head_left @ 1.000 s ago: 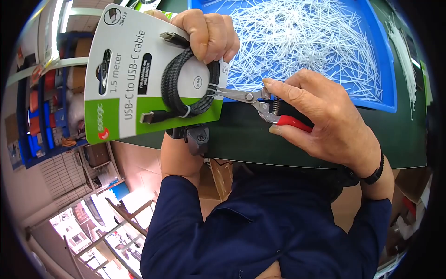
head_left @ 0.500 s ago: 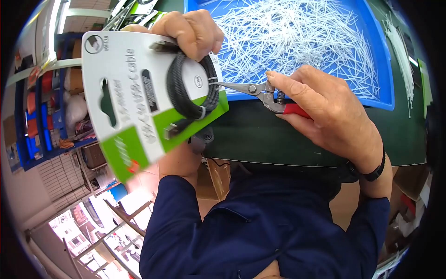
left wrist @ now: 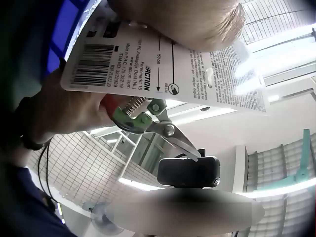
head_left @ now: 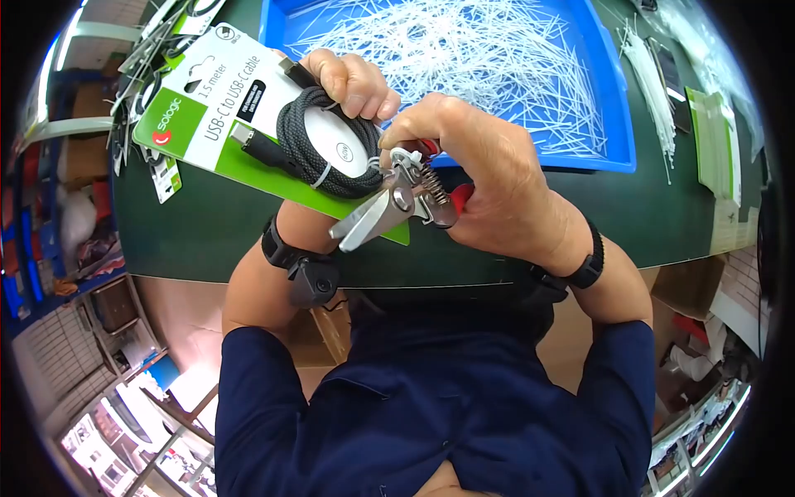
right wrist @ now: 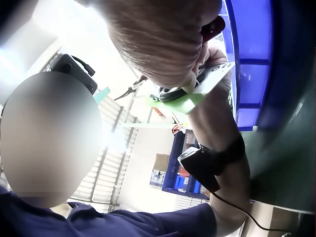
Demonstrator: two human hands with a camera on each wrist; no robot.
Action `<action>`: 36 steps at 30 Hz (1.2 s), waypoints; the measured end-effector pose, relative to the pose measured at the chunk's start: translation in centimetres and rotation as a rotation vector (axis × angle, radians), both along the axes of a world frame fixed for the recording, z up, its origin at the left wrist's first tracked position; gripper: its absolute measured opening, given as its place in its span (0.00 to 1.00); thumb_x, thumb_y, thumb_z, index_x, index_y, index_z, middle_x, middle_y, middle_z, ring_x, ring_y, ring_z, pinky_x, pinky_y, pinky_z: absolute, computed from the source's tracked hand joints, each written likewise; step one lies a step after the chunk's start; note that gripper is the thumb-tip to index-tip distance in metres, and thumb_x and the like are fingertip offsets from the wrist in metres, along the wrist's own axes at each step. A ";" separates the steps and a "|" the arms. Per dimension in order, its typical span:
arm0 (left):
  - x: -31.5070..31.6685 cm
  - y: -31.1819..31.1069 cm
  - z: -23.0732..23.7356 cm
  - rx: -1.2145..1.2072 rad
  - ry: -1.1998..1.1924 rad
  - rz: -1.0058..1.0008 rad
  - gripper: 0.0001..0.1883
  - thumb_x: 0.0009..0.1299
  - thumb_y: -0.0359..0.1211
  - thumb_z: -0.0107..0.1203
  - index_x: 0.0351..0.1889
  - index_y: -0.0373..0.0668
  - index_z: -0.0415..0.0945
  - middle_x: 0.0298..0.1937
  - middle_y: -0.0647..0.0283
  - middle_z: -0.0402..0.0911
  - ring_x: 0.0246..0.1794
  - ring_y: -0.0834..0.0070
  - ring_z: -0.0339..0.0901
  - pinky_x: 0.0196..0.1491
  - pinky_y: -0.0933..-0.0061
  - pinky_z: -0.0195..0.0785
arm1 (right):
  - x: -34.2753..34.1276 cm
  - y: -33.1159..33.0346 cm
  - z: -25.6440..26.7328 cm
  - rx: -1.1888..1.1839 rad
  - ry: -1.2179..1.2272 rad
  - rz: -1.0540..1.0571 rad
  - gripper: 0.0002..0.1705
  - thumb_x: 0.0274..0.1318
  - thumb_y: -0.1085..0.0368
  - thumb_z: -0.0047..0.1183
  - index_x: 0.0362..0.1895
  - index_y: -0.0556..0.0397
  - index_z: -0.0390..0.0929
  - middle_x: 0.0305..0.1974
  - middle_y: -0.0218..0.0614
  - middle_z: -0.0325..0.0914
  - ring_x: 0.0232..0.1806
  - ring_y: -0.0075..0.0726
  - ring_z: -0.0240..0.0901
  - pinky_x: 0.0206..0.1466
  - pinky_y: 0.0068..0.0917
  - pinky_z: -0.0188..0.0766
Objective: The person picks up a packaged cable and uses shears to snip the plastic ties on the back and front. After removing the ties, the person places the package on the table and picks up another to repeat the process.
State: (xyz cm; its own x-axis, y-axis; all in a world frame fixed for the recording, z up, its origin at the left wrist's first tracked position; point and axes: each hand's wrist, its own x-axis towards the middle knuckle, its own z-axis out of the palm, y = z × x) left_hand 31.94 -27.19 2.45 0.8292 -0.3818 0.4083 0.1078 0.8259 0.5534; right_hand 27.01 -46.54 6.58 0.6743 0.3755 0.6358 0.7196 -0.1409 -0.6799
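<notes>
Plainly, in the head view both hands are occupied and close together, just left of the centre of the frame. The left hand (head_left: pixel 352 81) grips the upper right edge of a green and white card (head_left: pixel 195 112), its fingers curled over it. On the card's printed face lies a coiled black cable (head_left: pixel 291 137), one metal connector (head_left: pixel 243 132) pointing to the upper left. A pale tie (head_left: pixel 321 176) crosses the coil low down. The right hand (head_left: pixel 497 170) is clamped on red-handled pliers (head_left: pixel 403 197), whose blades point to the lower left, over the card's lower edge. Whether its fingertips touch the coil, I cannot tell. A blue tray (head_left: pixel 613 124) full of thin white strips (head_left: pixel 505 50) fills the top of the frame; a bundle of strips (head_left: pixel 650 79) lies at upper right, and more carded packs (head_left: pixel 170 178) at upper left, on the green table (head_left: pixel 166 240).

From the left wrist, the card's barcoded back spans the upper part of the frame, the left hand above it; the pliers slant toward lower right.

From the right wrist, the right hand covers the top centre, part of a red handle at its right. The card's green edge shows beneath, and the blade tips emerge left of it.
</notes>
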 end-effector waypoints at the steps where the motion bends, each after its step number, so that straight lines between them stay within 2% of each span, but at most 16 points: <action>1: -0.2 -0.2 0.1 0.019 0.020 0.006 0.13 0.84 0.41 0.49 0.40 0.44 0.74 0.32 0.66 0.71 0.36 0.72 0.69 0.45 0.67 0.68 | 0.0 0.0 -0.1 -0.009 -0.029 -0.001 0.25 0.46 0.79 0.72 0.49 0.52 0.80 0.39 0.37 0.83 0.36 0.37 0.83 0.42 0.28 0.80; 6: -0.2 -0.4 -0.1 0.036 -0.009 0.021 0.11 0.83 0.39 0.51 0.40 0.44 0.74 0.33 0.67 0.72 0.37 0.73 0.70 0.46 0.68 0.70 | 0.2 -0.1 -0.1 -0.023 -0.069 0.015 0.23 0.47 0.79 0.72 0.49 0.52 0.80 0.38 0.36 0.83 0.35 0.35 0.83 0.40 0.26 0.79; 10: 0.5 0.2 -0.3 -0.088 0.013 -0.060 0.09 0.81 0.37 0.53 0.39 0.44 0.73 0.32 0.68 0.71 0.36 0.74 0.68 0.45 0.69 0.68 | -0.2 -0.5 0.8 -0.032 -0.012 0.049 0.22 0.50 0.79 0.71 0.49 0.52 0.80 0.37 0.35 0.83 0.35 0.32 0.81 0.40 0.25 0.78; 13: 1.5 3.4 2.2 -0.198 0.085 0.037 0.15 0.83 0.38 0.49 0.31 0.46 0.66 0.28 0.69 0.63 0.32 0.75 0.59 0.41 0.72 0.61 | 0.3 -1.5 0.8 0.029 0.075 0.039 0.22 0.53 0.78 0.70 0.51 0.53 0.78 0.37 0.33 0.82 0.36 0.29 0.80 0.42 0.25 0.76; 15: 1.0 5.3 3.9 -0.153 0.054 0.108 0.15 0.83 0.38 0.48 0.31 0.47 0.66 0.28 0.70 0.62 0.32 0.76 0.58 0.40 0.72 0.60 | 0.6 -2.5 1.4 -0.094 0.037 -0.066 0.22 0.54 0.78 0.69 0.53 0.55 0.77 0.39 0.33 0.81 0.37 0.27 0.79 0.46 0.25 0.76; 17: -0.7 7.2 5.2 -0.109 0.050 0.201 0.14 0.83 0.37 0.47 0.32 0.47 0.67 0.28 0.70 0.62 0.31 0.76 0.56 0.38 0.71 0.57 | 0.8 -3.0 1.2 -0.119 0.232 -0.131 0.24 0.54 0.78 0.70 0.55 0.56 0.76 0.40 0.34 0.80 0.39 0.26 0.78 0.48 0.26 0.75; 18: -1.8 8.4 5.9 -0.080 0.017 0.222 0.14 0.83 0.37 0.47 0.32 0.47 0.67 0.28 0.70 0.62 0.31 0.76 0.56 0.38 0.71 0.57 | 0.9 -3.3 1.3 -0.088 0.204 -0.107 0.24 0.54 0.78 0.70 0.55 0.56 0.76 0.40 0.34 0.80 0.39 0.26 0.78 0.48 0.26 0.75; 20: -4.5 10.8 6.5 0.069 -0.020 0.409 0.18 0.85 0.40 0.42 0.29 0.48 0.64 0.26 0.70 0.58 0.30 0.76 0.54 0.36 0.71 0.55 | 1.1 -3.8 1.7 -0.234 0.175 -0.204 0.24 0.56 0.77 0.69 0.55 0.57 0.76 0.41 0.34 0.79 0.40 0.24 0.77 0.47 0.25 0.75; 22: -7.3 14.8 6.2 0.157 -0.062 0.513 0.22 0.87 0.43 0.39 0.28 0.46 0.65 0.25 0.69 0.58 0.30 0.75 0.55 0.36 0.71 0.57 | 1.3 -4.1 1.4 -0.201 0.172 -0.199 0.25 0.57 0.76 0.68 0.58 0.58 0.76 0.41 0.33 0.78 0.40 0.23 0.75 0.47 0.24 0.75; 24: -11.2 19.0 5.0 0.287 -0.044 0.768 0.31 0.90 0.52 0.29 0.25 0.46 0.62 0.23 0.68 0.57 0.28 0.73 0.53 0.34 0.69 0.56 | 1.3 -4.6 1.2 -0.193 0.228 -0.213 0.28 0.59 0.74 0.67 0.63 0.59 0.75 0.41 0.30 0.76 0.40 0.22 0.73 0.46 0.23 0.74; 26: -15.3 26.1 2.1 0.374 -0.137 0.766 0.33 0.89 0.55 0.29 0.27 0.44 0.68 0.25 0.64 0.66 0.32 0.70 0.63 0.38 0.69 0.63 | 1.4 -5.0 1.3 -0.199 0.284 -0.218 0.30 0.59 0.73 0.67 0.66 0.59 0.74 0.41 0.29 0.75 0.39 0.21 0.72 0.46 0.22 0.73; 27: -17.6 26.7 2.4 0.374 -0.136 0.773 0.33 0.89 0.55 0.29 0.27 0.44 0.68 0.25 0.64 0.66 0.32 0.70 0.63 0.38 0.69 0.63 | 1.4 -5.0 1.4 -0.204 0.343 -0.224 0.33 0.59 0.73 0.67 0.69 0.60 0.73 0.41 0.28 0.74 0.39 0.21 0.70 0.46 0.22 0.73; 29: -21.9 27.5 3.2 0.444 0.264 1.332 0.30 0.86 0.56 0.43 0.33 0.41 0.74 0.32 0.61 0.75 0.38 0.67 0.73 0.44 0.68 0.69 | 1.5 -4.9 1.2 -0.209 0.399 -0.214 0.35 0.59 0.72 0.67 0.71 0.60 0.72 0.41 0.27 0.73 0.38 0.20 0.69 0.46 0.21 0.72; 32: -25.7 33.8 3.3 0.454 0.301 1.463 0.31 0.87 0.57 0.40 0.36 0.41 0.77 0.37 0.61 0.78 0.42 0.66 0.76 0.52 0.65 0.72 | 1.9 -4.6 1.2 -0.217 0.555 -0.230 0.40 0.58 0.73 0.67 0.75 0.61 0.70 0.41 0.26 0.71 0.37 0.19 0.66 0.45 0.20 0.70; 34: -26.0 35.1 3.3 0.449 0.311 1.535 0.31 0.87 0.58 0.38 0.37 0.41 0.79 0.40 0.61 0.80 0.44 0.65 0.77 0.55 0.63 0.73 | 1.9 -4.2 1.3 -0.218 0.552 -0.227 0.38 0.58 0.73 0.66 0.73 0.61 0.71 0.41 0.26 0.71 0.38 0.19 0.66 0.45 0.19 0.70; 36: -22.8 36.3 4.0 0.714 0.355 1.576 0.25 0.87 0.53 0.44 0.41 0.43 0.80 0.40 0.63 0.80 0.43 0.70 0.77 0.53 0.64 0.75 | 1.9 -3.9 1.0 -0.213 0.570 -0.248 0.34 0.58 0.73 0.66 0.70 0.62 0.74 0.42 0.27 0.72 0.38 0.20 0.67 0.44 0.19 0.69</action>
